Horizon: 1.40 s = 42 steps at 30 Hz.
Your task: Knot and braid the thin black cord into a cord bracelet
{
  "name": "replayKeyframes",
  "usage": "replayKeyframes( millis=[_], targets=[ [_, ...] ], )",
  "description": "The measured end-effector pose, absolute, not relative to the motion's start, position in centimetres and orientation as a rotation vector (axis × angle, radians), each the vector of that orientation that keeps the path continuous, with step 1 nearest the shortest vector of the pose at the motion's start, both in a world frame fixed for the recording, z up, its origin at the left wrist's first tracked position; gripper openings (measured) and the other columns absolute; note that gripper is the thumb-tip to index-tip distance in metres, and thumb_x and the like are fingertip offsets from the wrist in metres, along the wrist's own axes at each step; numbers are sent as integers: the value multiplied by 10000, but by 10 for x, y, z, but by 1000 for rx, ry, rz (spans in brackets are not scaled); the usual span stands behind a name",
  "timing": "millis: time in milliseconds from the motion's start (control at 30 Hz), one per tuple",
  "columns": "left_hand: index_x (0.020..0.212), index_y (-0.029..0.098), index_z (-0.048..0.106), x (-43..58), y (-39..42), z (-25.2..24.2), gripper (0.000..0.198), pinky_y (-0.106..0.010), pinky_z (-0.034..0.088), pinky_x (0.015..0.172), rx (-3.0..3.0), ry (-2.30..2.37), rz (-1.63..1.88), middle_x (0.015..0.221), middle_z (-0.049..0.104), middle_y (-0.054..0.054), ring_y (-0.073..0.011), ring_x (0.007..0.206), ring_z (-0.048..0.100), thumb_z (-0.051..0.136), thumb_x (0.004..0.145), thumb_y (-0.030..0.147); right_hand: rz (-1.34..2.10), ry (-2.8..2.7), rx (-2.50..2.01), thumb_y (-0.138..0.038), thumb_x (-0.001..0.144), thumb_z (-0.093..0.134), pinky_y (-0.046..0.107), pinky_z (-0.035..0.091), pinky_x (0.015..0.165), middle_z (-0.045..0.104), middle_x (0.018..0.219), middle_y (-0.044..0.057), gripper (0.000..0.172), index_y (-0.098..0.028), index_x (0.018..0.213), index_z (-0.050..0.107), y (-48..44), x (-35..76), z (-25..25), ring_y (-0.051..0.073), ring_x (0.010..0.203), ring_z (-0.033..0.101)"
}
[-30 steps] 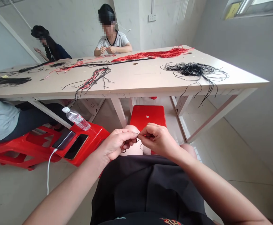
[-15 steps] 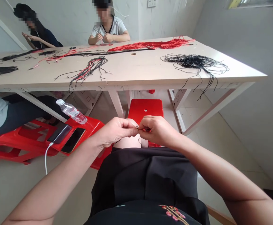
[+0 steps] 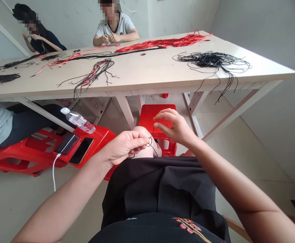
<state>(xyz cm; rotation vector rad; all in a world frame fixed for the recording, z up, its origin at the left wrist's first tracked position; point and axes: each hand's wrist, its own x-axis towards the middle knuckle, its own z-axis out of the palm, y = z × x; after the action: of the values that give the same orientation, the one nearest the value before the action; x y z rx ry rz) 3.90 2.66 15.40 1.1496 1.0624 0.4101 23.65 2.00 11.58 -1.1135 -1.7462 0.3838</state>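
A thin black cord (image 3: 151, 145) hangs in small loops over my bare knee. My left hand (image 3: 129, 145) pinches it between thumb and forefinger, the other fingers curled in. Some of the cord shows below that hand too; the pinched part is hidden. Up and to the right, my right hand (image 3: 174, 126) has its thumb and fingers apart. One strand of the cord rises to its thumb tip, and I cannot tell whether it touches.
A long table (image 3: 142, 72) ahead bears a black cord bundle (image 3: 210, 60), red cords (image 3: 162, 44) and a mixed bundle (image 3: 96, 72). Red stools (image 3: 157, 113) stand below. At left are a water bottle (image 3: 80, 120) and phone (image 3: 81, 151). Two people work across the table.
My right hand has let go its pinch beside the left hand, opened, and moved up and right. Loops of the cord now show between the hands. The left hand keeps its pinch.
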Motion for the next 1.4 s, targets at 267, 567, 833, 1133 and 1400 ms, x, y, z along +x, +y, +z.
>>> replayKeyframes(
  millis=[267,567,833,1133,1400],
  targets=[
    [595,127,592,40,33,161,198,-163,237,412,1150,1051,520,562,495,5,-35,473,364,688,658,288,718,-1290,-970,-311,745,653,339,488,786,606,895,39,356,-228,1025,449,-32,184,56,176,864,594],
    [637,135,627,42,33,167,177,-173,324,471,1440,1092,472,595,542,-2,-58,521,436,669,683,300,484,-1615,-1002,-199,809,569,258,482,620,586,775,34,108,-221,849,668,-36,232,116,132,698,570],
    [680,136,625,50,16,172,166,-168,329,492,1316,962,284,595,518,14,-54,539,435,688,671,290,1325,-1215,-745,-270,718,682,230,463,592,600,686,-17,112,-181,771,639,5,228,117,92,632,549],
    [710,145,614,51,24,155,200,-144,235,402,1200,1068,649,627,506,12,-27,492,371,677,689,333,1616,-969,-561,-272,752,661,181,381,536,563,659,-24,111,-168,725,633,1,207,94,48,558,462],
    [707,138,604,58,23,139,206,-161,332,429,1292,1118,837,601,555,7,-46,482,434,667,690,334,1569,-945,-624,-291,763,640,211,449,621,575,709,-12,122,-169,763,633,-3,202,89,70,635,523]
  ],
)
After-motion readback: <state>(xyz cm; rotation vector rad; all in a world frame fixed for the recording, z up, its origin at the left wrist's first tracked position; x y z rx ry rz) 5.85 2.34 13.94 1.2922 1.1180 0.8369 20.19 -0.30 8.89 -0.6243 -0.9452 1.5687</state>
